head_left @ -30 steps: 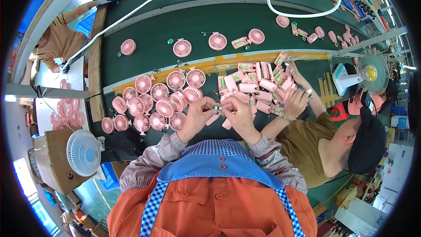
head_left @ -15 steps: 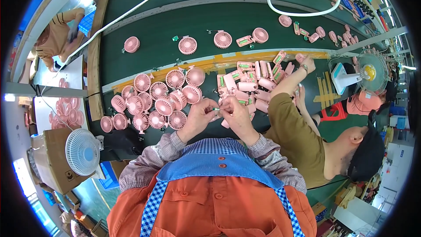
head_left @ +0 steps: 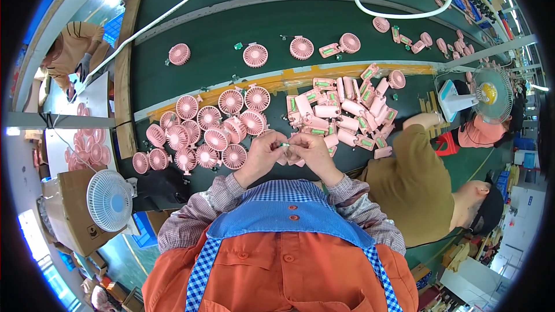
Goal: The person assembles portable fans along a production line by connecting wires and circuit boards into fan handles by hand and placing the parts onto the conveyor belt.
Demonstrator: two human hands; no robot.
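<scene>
My left hand (head_left: 262, 153) and my right hand (head_left: 314, 152) meet in front of my chest, fingertips pinched together. Between them is a small green-and-white part (head_left: 284, 144), perhaps a little circuit board, mostly covered by the fingers. To the left of my hands lies a cluster of round pink fan heads (head_left: 216, 140) with slatted grilles. Beyond and right of them is a heap of pink handle shells (head_left: 326, 111), some showing green inside. A few pink pieces sit partly hidden just under my right hand.
A dark green conveyor belt (head_left: 219, 32) carries spaced pink fans (head_left: 302, 48). Yellow tape (head_left: 277, 82) runs along its near edge. A co-worker in an olive shirt (head_left: 416, 188) sits close at right. White desk fans (head_left: 110, 200) stand either side; a white cable (head_left: 191, 3) hangs overhead.
The co-worker's arm has drawn back from the heap toward the right, leaving a fan head at its far right. Fans on the belt have shifted slightly right. My hands stay nearly in place.
</scene>
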